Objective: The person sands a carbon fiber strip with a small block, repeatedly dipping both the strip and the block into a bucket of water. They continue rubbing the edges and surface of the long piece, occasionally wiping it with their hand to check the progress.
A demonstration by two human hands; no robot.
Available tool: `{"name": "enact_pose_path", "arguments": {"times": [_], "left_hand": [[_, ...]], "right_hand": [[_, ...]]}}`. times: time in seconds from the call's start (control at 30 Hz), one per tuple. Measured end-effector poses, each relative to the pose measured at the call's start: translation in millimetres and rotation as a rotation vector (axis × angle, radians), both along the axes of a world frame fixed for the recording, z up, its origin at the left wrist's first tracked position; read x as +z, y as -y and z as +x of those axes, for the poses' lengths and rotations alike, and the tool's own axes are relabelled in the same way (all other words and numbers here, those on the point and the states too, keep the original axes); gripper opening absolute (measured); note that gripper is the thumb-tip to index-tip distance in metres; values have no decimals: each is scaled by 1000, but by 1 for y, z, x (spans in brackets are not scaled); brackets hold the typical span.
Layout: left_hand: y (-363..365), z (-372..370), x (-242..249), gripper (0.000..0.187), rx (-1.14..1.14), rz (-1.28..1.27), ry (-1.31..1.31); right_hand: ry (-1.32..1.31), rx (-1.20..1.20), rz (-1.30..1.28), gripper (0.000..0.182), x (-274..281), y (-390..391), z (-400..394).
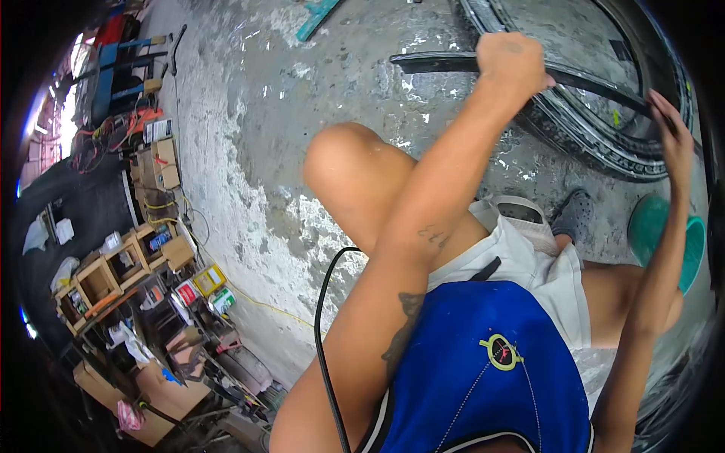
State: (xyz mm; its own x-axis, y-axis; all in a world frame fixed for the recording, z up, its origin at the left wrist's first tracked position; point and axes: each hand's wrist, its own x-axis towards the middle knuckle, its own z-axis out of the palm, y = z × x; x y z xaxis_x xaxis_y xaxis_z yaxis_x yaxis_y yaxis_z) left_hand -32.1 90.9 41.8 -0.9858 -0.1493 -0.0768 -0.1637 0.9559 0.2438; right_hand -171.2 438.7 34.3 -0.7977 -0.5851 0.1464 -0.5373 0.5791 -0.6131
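Note:
A long, slightly curved black strip (438, 62), rubber-like and glossy, stretches above several black tires (574, 143) at the upper right. My left hand (512, 64) is closed in a fist around the strip, left of its middle. The strip's free left end sticks out past the fist over the floor. At the far right, the bent fingers of my right hand (671, 124) are on the strip's other end; the thumb is mostly hidden. Ridged tread and wet-looking streaks show on the tires, which lie beneath both hands.
A green bucket (693, 249) stands beside my right forearm, and a grey clog (578, 215) is near the tires. A teal object (319, 19) lies on the patchy concrete floor (257, 98). Wooden shelving (98, 283), cans (208, 279) and clutter line the left. A black cable (321, 325) hangs by my left arm.

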Motion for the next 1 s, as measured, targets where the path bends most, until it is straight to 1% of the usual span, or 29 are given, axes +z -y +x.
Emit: {"name": "enact_pose_path", "arguments": {"times": [0.03, 0.07, 0.13, 0.2, 0.27, 0.3, 0.33, 0.4, 0.47, 0.53, 0.57, 0.63, 0.67, 0.7, 0.73, 0.77, 0.8, 0.87, 0.93, 1.0], "left_hand": [[-1, -2, -5, 54, -16, -5, -41], [-1, -1, -7, 53, -37, -9, -76], [-1, 3, -3, 52, -50, 1, -83], [0, 2, 2, 51, -25, 11, -48], [1, -1, 4, 51, -38, 14, -49], [2, 2, 3, 51, -35, 31, -35], [2, 3, 3, 51, -35, 26, -29], [0, 4, 1, 50, -25, 10, -53], [-2, 1, -8, 50, 0, 33, -66], [-2, -4, -10, 49, -32, 11, -55], [-2, -2, -3, 41, -24, 44, 3], [-5, 6, -5, 42, -1, 40, -136], [-4, 5, -7, 44, -3, 50, -225], [-3, 2, -12, 42, -5, 82, -221], [-3, 3, 4, 40, 8, 97, -116], [-1, 3, 5, 42, 7, 113, -127], [0, 3, 4, 44, 3, 142, -136], [0, 3, 0, 44, -8, 145, -149], [-1, 2, 6, 43, 8, 130, -71], [-1, 2, 2, 42, 18, 134, -118]], "right_hand": [[-54, -5, 14, 30, -15, -29, -18], [26, -48, -71, 28, -23, -32, -20], [3, -8, -169, 25, -21, 10, 3], [-42, 66, -136, 24, 5, 93, 48], [-64, 183, -163, 23, 17, 142, 70], [-151, 230, -119, 23, 19, 141, 64], [-136, 241, -83, 24, 18, 128, 55], [-140, 192, -59, 25, 6, 72, 25], [-151, 81, 38, 26, -4, 5, -3], [-105, -8, 40, 27, -25, -51, -29], [-104, -7, 28, 27, -21, -41, -15], [-45, -173, 24, 26, -12, 8, 14], [-152, -65, -112, 23, -33, 26, 12], [-141, 20, -159, 21, -20, 64, 29], [-204, 12, -263, 21, -8, 110, 52], [-159, 93, -342, 23, -1, 131, 61], [-168, 89, -291, 24, 10, 139, 66], [-91, 115, -261, 22, 18, 121, 59], [-247, 87, -175, 23, -1, 69, 29], [-59, -89, -272, 21, -15, 19, 6]]}}
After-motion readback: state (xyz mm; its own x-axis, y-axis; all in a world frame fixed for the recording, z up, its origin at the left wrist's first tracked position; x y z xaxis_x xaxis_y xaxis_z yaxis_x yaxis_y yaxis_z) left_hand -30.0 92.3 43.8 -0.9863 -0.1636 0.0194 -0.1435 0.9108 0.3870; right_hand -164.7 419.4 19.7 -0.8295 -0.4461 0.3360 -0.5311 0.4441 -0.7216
